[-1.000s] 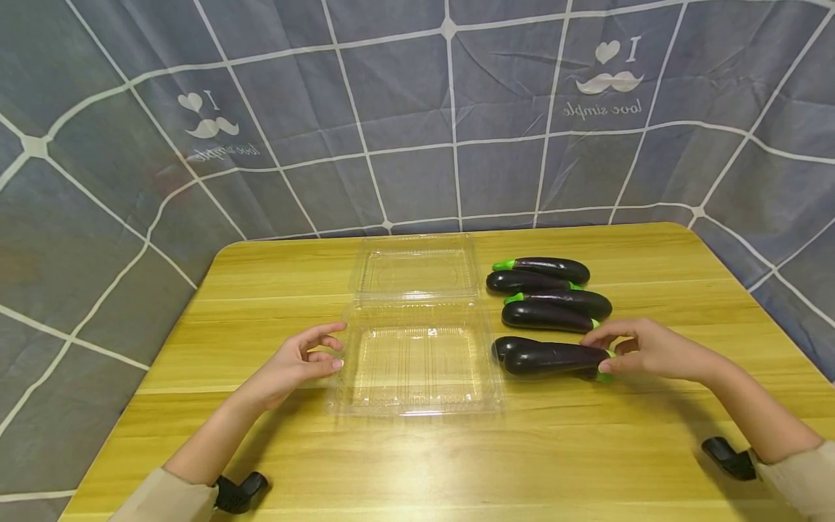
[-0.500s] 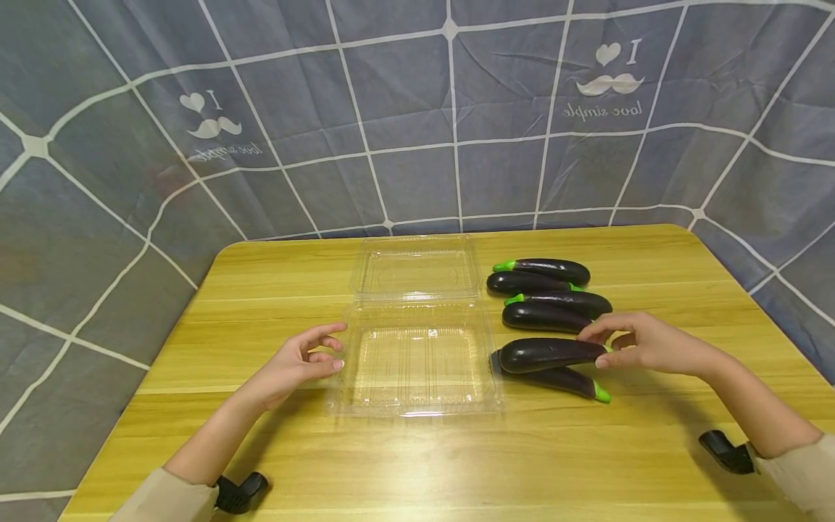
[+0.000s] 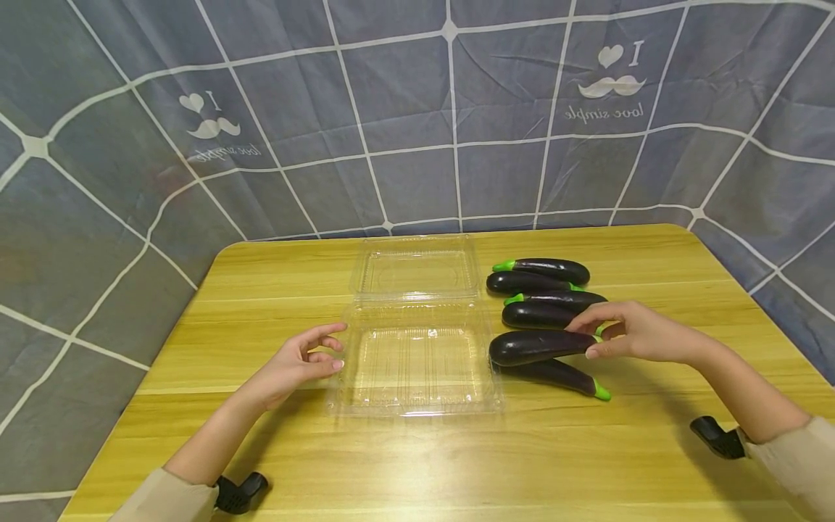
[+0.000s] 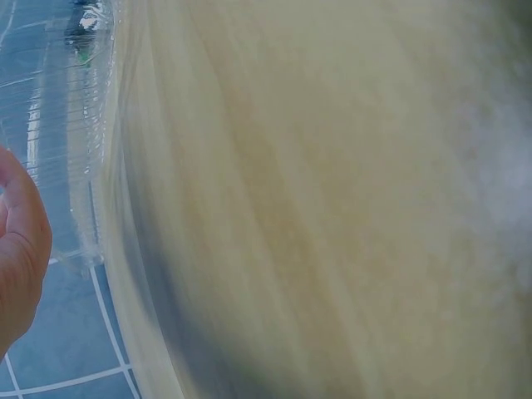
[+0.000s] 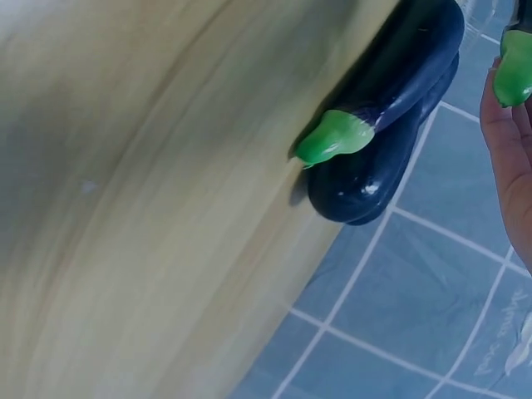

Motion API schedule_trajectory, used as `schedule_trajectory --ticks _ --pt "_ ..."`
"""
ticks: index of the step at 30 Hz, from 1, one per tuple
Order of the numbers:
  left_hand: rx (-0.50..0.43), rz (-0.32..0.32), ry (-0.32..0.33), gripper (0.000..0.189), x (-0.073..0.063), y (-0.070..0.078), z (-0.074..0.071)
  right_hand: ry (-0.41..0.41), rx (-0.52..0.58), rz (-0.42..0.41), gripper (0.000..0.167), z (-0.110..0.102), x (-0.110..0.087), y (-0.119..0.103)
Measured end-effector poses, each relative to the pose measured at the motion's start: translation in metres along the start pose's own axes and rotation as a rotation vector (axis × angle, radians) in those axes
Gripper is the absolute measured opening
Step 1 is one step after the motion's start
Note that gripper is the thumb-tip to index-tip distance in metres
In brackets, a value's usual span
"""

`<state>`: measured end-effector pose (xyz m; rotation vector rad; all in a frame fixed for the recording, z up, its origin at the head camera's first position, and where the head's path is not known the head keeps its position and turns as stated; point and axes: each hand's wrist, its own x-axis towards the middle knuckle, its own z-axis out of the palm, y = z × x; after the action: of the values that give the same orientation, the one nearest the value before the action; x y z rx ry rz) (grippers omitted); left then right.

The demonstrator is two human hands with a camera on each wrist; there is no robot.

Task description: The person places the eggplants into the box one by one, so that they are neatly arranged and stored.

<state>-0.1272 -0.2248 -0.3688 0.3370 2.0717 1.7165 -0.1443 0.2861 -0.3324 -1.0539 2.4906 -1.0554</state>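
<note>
My right hand (image 3: 636, 335) pinches a dark purple eggplant (image 3: 531, 347) by its green stem end. The eggplant's blunt end points left, at the right rim of a clear plastic clamshell box (image 3: 417, 410). Below it another eggplant (image 3: 564, 378) lies on the table, partly covered. In the right wrist view, the held eggplant's green stem (image 5: 517, 71) shows against the fingers. My left hand (image 3: 296, 366) is beside the box's left edge, fingers relaxed and holding nothing; whether its fingertips touch the rim I cannot tell. The left wrist view catches only part of this hand (image 4: 21, 258).
The box's lid (image 3: 417, 268) lies folded back behind its base. Several more eggplants (image 3: 541, 281) lie in pairs to the right of the lid. A wooden table (image 3: 417, 471) carries everything, and a grey checked curtain (image 3: 404, 109) hangs behind it.
My right hand has lifted one eggplant off its neighbour and brought it left and slightly back. The lower eggplant has swung its stem end toward the front edge. My left hand has stayed still.
</note>
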Motion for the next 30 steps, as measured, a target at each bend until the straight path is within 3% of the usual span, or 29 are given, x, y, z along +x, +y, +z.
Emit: schedule_trajectory --ticks 5,16,30 --pt "-0.007 0.001 -0.001 0.066 0.001 0.001 0.0 0.006 -0.005 -0.039 0.032 -0.002 0.009 -0.003" --pt "-0.024 0.0 -0.006 0.066 0.0 0.001 0.001 -0.019 0.0 0.006 0.032 -0.002 0.03 -0.013" --pt "-0.028 -0.003 -0.002 0.066 0.0 0.003 0.001 -0.074 0.114 0.023 0.034 0.01 0.067 -0.028"
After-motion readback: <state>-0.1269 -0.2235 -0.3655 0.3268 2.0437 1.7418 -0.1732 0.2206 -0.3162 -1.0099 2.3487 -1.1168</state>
